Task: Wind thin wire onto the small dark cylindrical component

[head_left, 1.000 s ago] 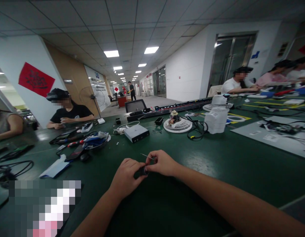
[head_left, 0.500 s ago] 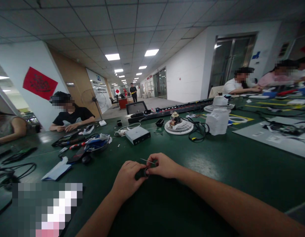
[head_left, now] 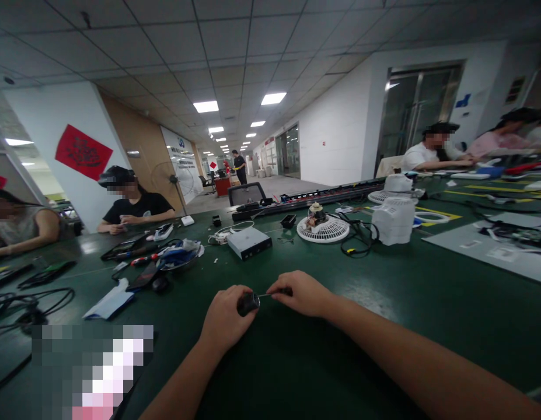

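Note:
My left hand (head_left: pixel 224 319) is closed around a small black cylindrical part (head_left: pixel 247 304), whose round end faces right. In my right hand (head_left: pixel 304 294) is a thin screwdriver (head_left: pixel 265 295) with a dark handle mostly hidden by the fingers. Its slim metal shaft points left and its tip is at the round end of the cylinder. Whether the tip sits inside the part is too small to tell. Both hands are just above the green table (head_left: pixel 362 344), near its middle.
Ahead lie a grey disc drive (head_left: pixel 249 242), a white fan grille with a motor (head_left: pixel 323 227), a black cable (head_left: pixel 356 252) and a white housing (head_left: pixel 391 221). To the left are a folded blue cloth (head_left: pixel 109 300) and a tool pile (head_left: pixel 176 255). Other people sit at both sides.
My right hand has moved off the cylinder's rim and turned the screwdriver, so its shaft now points at the round end. My left hand still holds the part. The view has shifted slightly.

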Action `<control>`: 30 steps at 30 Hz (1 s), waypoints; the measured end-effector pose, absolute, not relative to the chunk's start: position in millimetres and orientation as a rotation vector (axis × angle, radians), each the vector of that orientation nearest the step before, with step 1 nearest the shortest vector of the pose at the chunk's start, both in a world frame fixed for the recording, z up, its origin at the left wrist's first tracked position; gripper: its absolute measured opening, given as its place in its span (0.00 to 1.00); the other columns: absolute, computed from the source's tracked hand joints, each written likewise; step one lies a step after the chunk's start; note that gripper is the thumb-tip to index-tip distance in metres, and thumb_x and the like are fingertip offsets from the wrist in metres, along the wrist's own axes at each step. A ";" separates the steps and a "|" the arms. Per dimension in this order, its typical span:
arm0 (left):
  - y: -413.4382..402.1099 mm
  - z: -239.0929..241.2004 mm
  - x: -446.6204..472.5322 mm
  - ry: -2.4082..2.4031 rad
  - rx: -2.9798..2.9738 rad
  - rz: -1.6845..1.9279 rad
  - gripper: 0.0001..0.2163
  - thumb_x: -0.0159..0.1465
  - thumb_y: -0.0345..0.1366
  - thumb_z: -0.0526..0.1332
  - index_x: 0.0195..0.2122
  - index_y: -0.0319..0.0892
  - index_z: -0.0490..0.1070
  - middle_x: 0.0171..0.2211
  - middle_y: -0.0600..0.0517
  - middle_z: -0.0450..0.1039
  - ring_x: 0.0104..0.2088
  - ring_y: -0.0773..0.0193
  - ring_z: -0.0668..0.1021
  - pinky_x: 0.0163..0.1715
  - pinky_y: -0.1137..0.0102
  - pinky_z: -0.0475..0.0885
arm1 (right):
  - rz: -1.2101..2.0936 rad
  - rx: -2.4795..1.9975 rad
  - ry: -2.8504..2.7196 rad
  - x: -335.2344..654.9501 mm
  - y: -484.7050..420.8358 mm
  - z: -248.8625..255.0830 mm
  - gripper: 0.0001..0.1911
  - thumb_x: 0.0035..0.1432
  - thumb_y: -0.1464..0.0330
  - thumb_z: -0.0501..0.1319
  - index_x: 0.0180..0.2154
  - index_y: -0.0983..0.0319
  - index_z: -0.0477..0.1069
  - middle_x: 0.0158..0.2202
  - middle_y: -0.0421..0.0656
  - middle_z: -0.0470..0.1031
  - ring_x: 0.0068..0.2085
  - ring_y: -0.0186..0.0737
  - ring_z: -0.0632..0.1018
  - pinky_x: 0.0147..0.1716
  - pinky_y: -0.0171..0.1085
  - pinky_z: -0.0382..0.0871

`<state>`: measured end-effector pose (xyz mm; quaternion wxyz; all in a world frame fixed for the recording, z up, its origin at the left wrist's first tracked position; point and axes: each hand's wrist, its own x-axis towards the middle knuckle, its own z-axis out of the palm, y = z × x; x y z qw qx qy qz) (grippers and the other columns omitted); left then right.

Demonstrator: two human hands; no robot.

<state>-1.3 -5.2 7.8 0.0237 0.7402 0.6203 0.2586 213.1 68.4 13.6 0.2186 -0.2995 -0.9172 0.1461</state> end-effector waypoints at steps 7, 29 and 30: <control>-5.5 6.6 0.0 1.860 2.378 0.766 0.10 0.56 0.35 0.64 0.40 0.46 0.74 0.38 0.51 0.77 0.40 0.56 0.77 0.42 0.62 0.68 | 0.269 -0.854 -2.607 213.4 66.5 13.4 0.13 0.60 0.66 0.59 0.44 0.54 0.79 0.37 0.42 0.78 0.37 0.41 0.75 0.35 0.36 0.63; 0.0 0.1 -2.5 1.938 2.188 0.737 0.10 0.57 0.35 0.63 0.40 0.44 0.69 0.34 0.52 0.74 0.34 0.61 0.75 0.33 0.69 0.66 | 0.282 -1.134 -2.624 211.3 68.7 6.3 0.09 0.57 0.63 0.60 0.38 0.57 0.77 0.31 0.43 0.78 0.31 0.42 0.76 0.28 0.36 0.59; 0.7 -0.8 -3.3 1.989 2.153 0.737 0.13 0.56 0.37 0.64 0.43 0.43 0.69 0.36 0.51 0.74 0.36 0.60 0.76 0.34 0.68 0.67 | 0.270 -1.183 -2.577 210.3 69.4 7.9 0.09 0.57 0.62 0.60 0.36 0.57 0.77 0.30 0.43 0.78 0.31 0.42 0.76 0.27 0.36 0.59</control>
